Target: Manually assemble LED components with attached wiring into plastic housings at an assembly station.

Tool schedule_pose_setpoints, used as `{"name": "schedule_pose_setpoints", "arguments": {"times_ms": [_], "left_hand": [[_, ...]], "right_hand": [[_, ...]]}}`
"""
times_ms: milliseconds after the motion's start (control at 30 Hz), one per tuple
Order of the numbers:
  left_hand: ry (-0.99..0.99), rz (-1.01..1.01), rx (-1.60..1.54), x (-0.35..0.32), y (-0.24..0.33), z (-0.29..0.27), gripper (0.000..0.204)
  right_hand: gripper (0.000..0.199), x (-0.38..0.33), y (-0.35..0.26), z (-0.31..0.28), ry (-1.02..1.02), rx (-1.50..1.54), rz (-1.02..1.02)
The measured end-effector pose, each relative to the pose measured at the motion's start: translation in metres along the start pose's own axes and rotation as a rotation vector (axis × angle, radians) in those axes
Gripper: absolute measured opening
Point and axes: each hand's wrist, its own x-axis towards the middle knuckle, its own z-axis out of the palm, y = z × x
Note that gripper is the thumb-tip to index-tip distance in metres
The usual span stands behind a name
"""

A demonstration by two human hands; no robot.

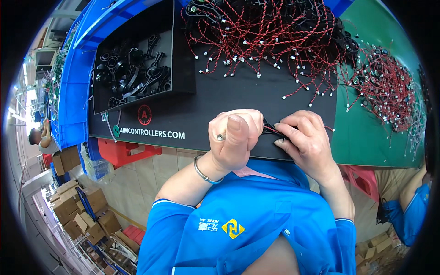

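Note:
My left hand [236,136] is closed in a fist above the mat's front edge, thumb on top. A small round metallic end [221,137] pokes out of the fist; the rest of that piece is hidden by the fingers. Close beside it, my right hand [305,140] pinches a thin black part [271,129] between thumb and fingertips. This part spans the narrow gap between both hands, and its exact kind does not show. A red-and-black twisted wire with a small white connector [333,130] sticks out past the right hand.
A black box [183,68] of black ring-ended parts stands left on the black mat [229,94]. Red-black twisted wires [261,36] pile at the back; another wire heap [385,87] lies on the green surface right. Blue bins [73,101] border the left. Another person's sleeve [412,215] shows right.

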Motion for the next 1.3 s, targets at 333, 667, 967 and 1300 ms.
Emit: {"name": "schedule_pose_setpoints", "arguments": {"times_ms": [333, 667, 967, 1300], "left_hand": [[-0.002, 0.004, 0.141, 0.000, -0.001, 0.003, 0.064], [0.062, 0.336, -0.143, -0.001, 0.015, 0.002, 0.061], [0.064, 0.259, -0.036, -0.014, 0.029, 0.004, 0.064], [0.012, 0.250, 0.110, -0.037, 0.045, -0.019, 0.051]], "right_hand": [[0.034, 0.004, 0.000, -0.003, -0.009, -0.007, -0.011], [0.032, 0.000, -0.009, -0.015, 0.023, -0.086, -0.049], [0.024, 0.087, -0.013, -0.079, 0.623, -0.186, 0.039], [0.044, 0.131, -0.010, -0.084, 0.345, -0.237, 0.287]]}}
